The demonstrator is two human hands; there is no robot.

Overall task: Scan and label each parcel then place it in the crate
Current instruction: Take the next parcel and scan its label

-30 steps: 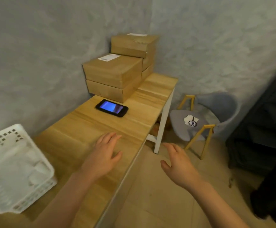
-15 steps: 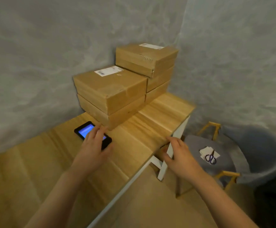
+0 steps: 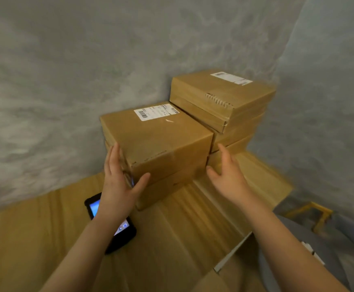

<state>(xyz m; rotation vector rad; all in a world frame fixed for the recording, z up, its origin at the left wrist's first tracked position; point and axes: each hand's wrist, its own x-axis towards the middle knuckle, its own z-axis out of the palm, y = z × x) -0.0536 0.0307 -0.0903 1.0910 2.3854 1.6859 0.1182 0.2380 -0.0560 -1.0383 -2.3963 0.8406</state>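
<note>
Two stacks of brown cardboard parcels stand in the wall corner on the wooden table (image 3: 188, 232). The near stack's top parcel (image 3: 161, 142) carries a white barcode label. My left hand (image 3: 119, 182) touches its left front corner with straight fingers, thumb on the front face. My right hand (image 3: 226, 175) hovers open just off the parcel's right side, fingers spread, not clearly touching. The taller rear stack (image 3: 222, 98) also has a label on top. A black phone (image 3: 117, 230) with a lit screen lies on the table under my left wrist. The crate is out of view.
Grey walls close in behind and to the right of the stacks. The table's white front edge (image 3: 231, 253) runs at lower right. Beyond it stands a grey chair with yellow wooden arms (image 3: 311, 216).
I have moved closer to the parcels. My left hand left the phone and reached the top parcel's corner; my right hand rose from the table's edge to the parcel's right side.
</note>
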